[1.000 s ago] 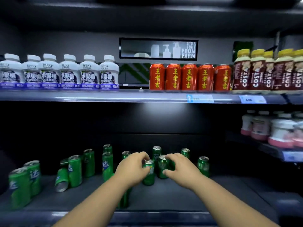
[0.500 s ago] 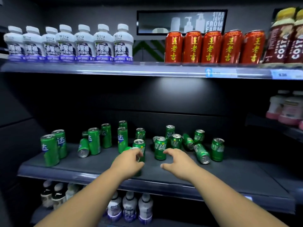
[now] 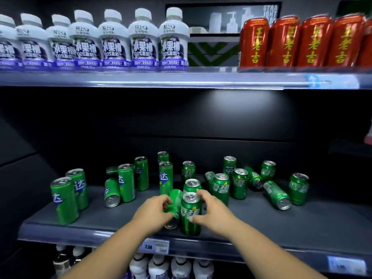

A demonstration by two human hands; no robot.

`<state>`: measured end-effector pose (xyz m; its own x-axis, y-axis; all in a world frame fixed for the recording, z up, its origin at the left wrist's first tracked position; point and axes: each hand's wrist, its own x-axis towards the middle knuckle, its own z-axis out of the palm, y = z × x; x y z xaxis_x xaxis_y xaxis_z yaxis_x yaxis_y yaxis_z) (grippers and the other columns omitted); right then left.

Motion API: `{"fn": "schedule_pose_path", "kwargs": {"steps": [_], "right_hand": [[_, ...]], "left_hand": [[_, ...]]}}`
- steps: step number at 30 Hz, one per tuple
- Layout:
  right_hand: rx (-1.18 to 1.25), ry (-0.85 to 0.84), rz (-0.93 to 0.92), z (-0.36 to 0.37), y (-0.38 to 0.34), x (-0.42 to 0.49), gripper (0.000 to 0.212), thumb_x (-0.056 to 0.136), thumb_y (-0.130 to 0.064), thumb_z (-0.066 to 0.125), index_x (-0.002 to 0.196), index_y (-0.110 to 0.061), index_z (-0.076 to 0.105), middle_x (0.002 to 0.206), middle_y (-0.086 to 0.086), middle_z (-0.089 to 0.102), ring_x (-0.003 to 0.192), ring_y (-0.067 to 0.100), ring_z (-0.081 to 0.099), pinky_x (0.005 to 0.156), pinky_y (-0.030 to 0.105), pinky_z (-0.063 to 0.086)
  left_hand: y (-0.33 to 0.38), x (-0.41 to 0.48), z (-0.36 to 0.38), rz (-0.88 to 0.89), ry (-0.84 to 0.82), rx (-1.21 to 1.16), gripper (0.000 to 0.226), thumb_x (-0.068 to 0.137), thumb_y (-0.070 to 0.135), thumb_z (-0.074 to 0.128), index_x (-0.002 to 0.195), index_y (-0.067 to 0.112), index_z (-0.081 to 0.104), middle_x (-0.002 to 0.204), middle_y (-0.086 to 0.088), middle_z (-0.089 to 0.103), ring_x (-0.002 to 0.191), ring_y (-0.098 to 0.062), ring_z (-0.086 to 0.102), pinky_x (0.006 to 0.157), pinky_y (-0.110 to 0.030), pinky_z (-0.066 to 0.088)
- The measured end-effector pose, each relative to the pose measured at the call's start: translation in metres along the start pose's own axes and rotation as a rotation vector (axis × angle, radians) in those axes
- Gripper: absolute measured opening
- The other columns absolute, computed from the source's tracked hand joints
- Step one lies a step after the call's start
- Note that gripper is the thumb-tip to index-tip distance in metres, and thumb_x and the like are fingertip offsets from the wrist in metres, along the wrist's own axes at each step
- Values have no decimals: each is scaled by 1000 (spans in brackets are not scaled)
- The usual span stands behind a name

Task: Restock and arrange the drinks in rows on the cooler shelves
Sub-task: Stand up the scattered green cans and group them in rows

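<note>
Several green soda cans stand and lie scattered on the dark middle shelf. My left hand grips a tilted green can near the shelf's front edge. My right hand wraps an upright green can right beside it, fingers over its top rim and side. Another upright can stands just behind. Two tall green cans stand at the far left. One can lies on its side at the right, another leans at the left.
The upper shelf carries a row of white juice bottles and red cans. White bottles stand on the shelf below. A price tag sits on the front rail.
My view moved closer and shifted. Both hands closed onto cans at the shelf front: the left on a tilted can, the right on an upright one pulled forward.
</note>
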<state>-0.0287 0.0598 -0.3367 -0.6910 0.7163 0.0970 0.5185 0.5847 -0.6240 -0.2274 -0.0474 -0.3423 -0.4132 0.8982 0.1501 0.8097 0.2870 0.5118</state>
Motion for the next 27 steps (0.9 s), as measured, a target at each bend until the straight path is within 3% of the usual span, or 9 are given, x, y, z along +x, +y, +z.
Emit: {"fn": "schedule_pose_path", "kwargs": {"steps": [2, 6, 10, 14, 18, 20, 23, 27], "right_hand": [[15, 38, 13, 12, -1, 6, 84, 70, -52, 78, 141, -38, 34, 134, -7, 53, 109, 12, 57, 92, 30, 48], [33, 122, 38, 22, 4, 10, 75, 71, -48, 77, 135, -44, 37, 125, -13, 55, 78, -1, 52, 79, 27, 51], [12, 207, 118, 14, 14, 5, 71, 64, -58, 73, 125, -50, 38, 121, -22, 56, 99, 8, 59, 84, 37, 54], [-19, 292, 202, -4, 32, -13, 70, 72, -50, 78, 130, -48, 39, 125, -20, 52, 107, 9, 56, 88, 32, 51], [-22, 324, 236, -23, 49, -25, 69, 72, -47, 81, 130, -43, 44, 125, -17, 56, 111, 9, 57, 94, 33, 49], [-35, 312, 235, -30, 57, -28, 71, 70, -48, 81, 129, -44, 43, 126, -16, 57, 110, 9, 57, 94, 34, 50], [-26, 281, 220, -39, 66, -29, 69, 68, -49, 82, 125, -45, 43, 125, -18, 57, 109, 7, 57, 93, 34, 50], [-18, 213, 176, -49, 73, -29, 67, 64, -50, 83, 117, -44, 43, 119, -18, 58, 103, 7, 59, 89, 34, 52]], "left_hand": [[-9, 14, 1, 34, -23, -22, 37, 77, 39, 67, 113, 35, 61, 105, 13, 62, 93, -6, 61, 86, -32, 54], [-12, 45, 3, 122, -48, -58, 41, 78, 35, 71, 117, 34, 59, 106, 12, 61, 92, -7, 61, 83, -28, 51], [0, 75, 12, 207, -78, -148, 57, 73, 34, 75, 124, 34, 51, 113, 8, 57, 96, -11, 61, 87, -30, 51], [18, 101, 30, 266, -80, -191, 76, 66, 41, 81, 133, 28, 48, 121, 2, 60, 111, -17, 60, 95, -28, 46], [31, 112, 42, 216, -69, -180, 87, 65, 46, 86, 140, 25, 48, 131, -3, 59, 118, -20, 57, 99, -30, 45], [36, 112, 41, 194, -79, -169, 84, 61, 49, 87, 135, 27, 53, 126, -1, 61, 113, -18, 60, 94, -29, 47], [46, 100, 37, 205, -139, -183, 61, 54, 48, 91, 106, 30, 66, 100, 11, 70, 93, -11, 66, 82, -27, 52], [59, 77, 33, 195, -189, -169, 64, 40, 63, 87, 94, 34, 66, 89, 16, 71, 84, 0, 66, 80, -28, 55]]}}
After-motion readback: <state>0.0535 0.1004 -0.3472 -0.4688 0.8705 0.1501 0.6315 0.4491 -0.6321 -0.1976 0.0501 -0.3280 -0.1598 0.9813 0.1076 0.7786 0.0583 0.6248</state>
